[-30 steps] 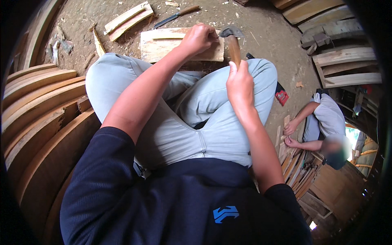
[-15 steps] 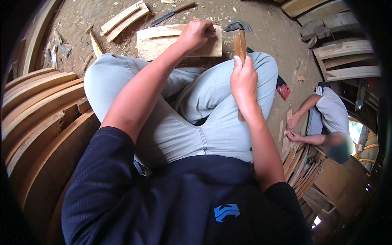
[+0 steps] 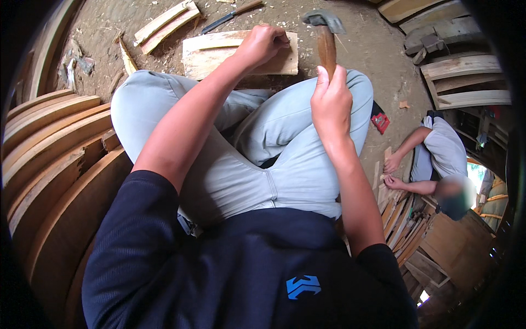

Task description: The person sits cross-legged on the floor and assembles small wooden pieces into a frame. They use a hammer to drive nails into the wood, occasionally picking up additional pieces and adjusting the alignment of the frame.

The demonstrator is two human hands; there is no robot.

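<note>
My right hand (image 3: 332,98) is wrapped round the wooden handle of a claw hammer (image 3: 326,48), thumb along the handle. The hammer's dark metal head is raised to the right of a pale wooden block (image 3: 213,61) lying on the ground in front of my crossed legs. A curved strip of wood (image 3: 219,40) lies on the block's far part. Over the block's right half, my left hand (image 3: 265,44) is closed with fingers pinched together. What sits between those fingertips is too small to make out.
Beyond the block lie a long tool with a dark blade (image 3: 218,24) and two wood pieces (image 3: 167,26). Curved boards (image 3: 60,148) are stacked at my left. A red-and-black object (image 3: 379,122) is by my right knee. Another person (image 3: 444,145) works at the right beside wood strips (image 3: 402,219).
The hammer has risen, its head moving up and slightly right, with my right hand gripping it. My left hand has stayed nearly in place over the block.
</note>
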